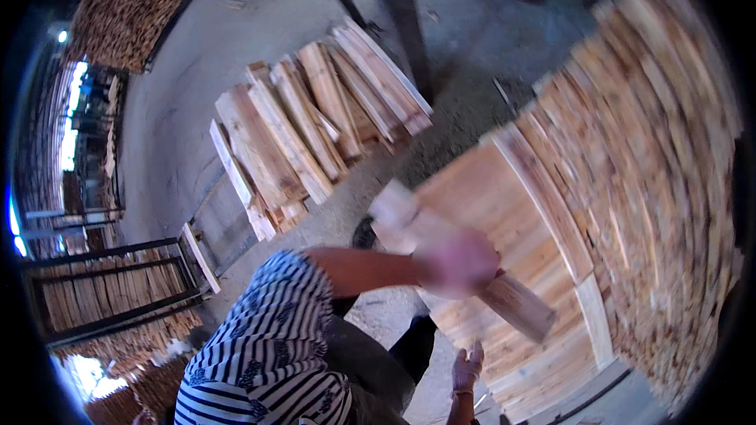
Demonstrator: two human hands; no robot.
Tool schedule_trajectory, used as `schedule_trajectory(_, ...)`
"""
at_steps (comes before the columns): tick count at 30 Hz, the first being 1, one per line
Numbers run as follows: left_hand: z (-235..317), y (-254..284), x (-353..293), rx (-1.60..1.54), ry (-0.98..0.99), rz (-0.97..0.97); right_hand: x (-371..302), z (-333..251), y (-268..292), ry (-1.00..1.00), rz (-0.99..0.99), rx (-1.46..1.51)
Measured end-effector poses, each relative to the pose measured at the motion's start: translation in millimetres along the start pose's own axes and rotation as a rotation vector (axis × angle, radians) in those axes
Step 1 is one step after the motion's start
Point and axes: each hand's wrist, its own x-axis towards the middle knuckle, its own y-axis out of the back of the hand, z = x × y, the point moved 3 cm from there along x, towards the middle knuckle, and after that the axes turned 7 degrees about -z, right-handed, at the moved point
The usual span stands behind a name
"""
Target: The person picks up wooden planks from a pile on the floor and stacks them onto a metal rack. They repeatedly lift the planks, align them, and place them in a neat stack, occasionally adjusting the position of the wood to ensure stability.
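Wooden board (472, 264), short and blurred with motion, sat clamped around its middle in the person's left hand (457, 261) above the stacked planks (504, 197); it looked stiff, rough-sawn and light enough for one hand, best gripped mid-length clear of the splintery ends. Lower down, the right hand (466, 368) hung loosely half open, holding nothing, near the stack's front edge. More boards lay piled on the concrete floor (181, 94).
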Motion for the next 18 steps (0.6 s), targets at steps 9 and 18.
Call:
schedule_trajectory(9,-119,93,-363,-0.992,1.286,0.618,36,-411,-74,0.58,-0.303,-0.253)
schedule_trajectory(18,-139,76,-546,-1.431,1.218,1.531,32,-564,-365,0.924,-0.308,-1.137)
